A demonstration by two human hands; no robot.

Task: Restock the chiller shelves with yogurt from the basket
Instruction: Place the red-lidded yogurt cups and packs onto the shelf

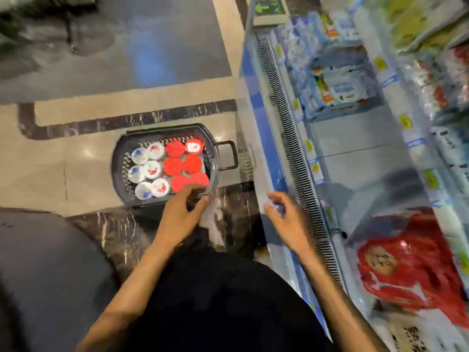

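Yogurt cups (pixel 173 165) in basket (pixel 117 161) beside chiller (pixel 289 138)

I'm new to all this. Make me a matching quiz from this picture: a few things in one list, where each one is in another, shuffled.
1 basket
2 left hand
3 right hand
4 red bag

A over the front edge of the chiller
B on the floor
C inside the chiller
D at the basket's near rim

Pairs: 1-B, 2-D, 3-A, 4-C
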